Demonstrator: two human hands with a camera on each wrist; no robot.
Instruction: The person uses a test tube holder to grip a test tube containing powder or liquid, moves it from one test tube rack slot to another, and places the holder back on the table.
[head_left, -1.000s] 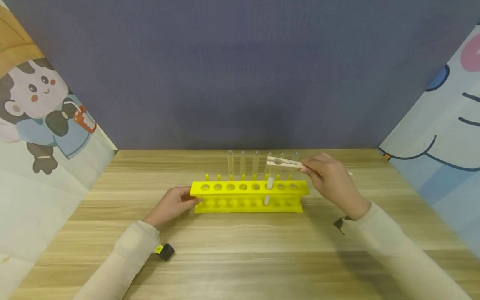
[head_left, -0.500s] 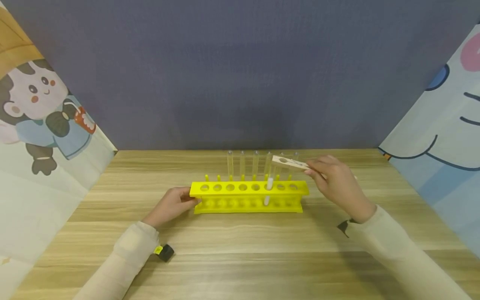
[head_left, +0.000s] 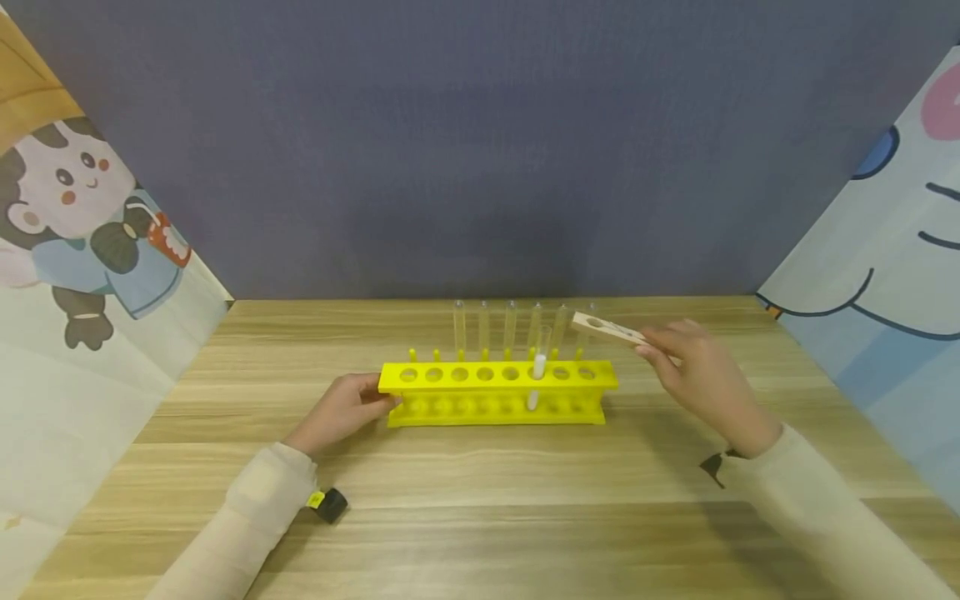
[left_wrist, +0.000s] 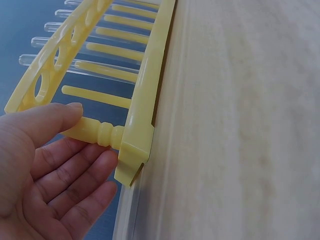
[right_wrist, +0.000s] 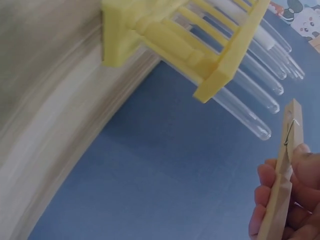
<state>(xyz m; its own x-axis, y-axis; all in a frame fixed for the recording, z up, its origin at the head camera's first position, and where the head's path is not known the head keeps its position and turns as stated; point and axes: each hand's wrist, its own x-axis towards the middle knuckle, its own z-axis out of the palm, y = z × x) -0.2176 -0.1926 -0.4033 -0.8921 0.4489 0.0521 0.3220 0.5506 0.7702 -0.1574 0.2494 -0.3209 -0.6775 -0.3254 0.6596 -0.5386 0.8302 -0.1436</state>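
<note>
A yellow test tube rack (head_left: 450,386) stands on the wood-grain table. My left hand (head_left: 347,410) grips its left end, thumb and fingertips on the turned end post (left_wrist: 92,131). In the rack, right of centre, stands an upright clear test tube (head_left: 545,337) with white content (head_left: 539,367) in its lower part. My right hand (head_left: 701,379) pinches a wooden test tube holder (head_left: 609,328), raised to the right of that tube and apart from it. In the right wrist view, the holder's jaws point up past the thumb, with nothing between them.
Several clear test tubes (head_left: 460,329) stand upside down on pegs along the rack's back. Behind the table (head_left: 465,517) rises a dark blue-grey panel (head_left: 480,150). Cartoon-printed sheets (head_left: 112,208) flank both sides. A small black device (head_left: 330,505) shows by the left sleeve.
My right hand has drawn the test tube holder rightward, away from the tube with white content, which stays in the rack. My left hand keeps its grip in place.
</note>
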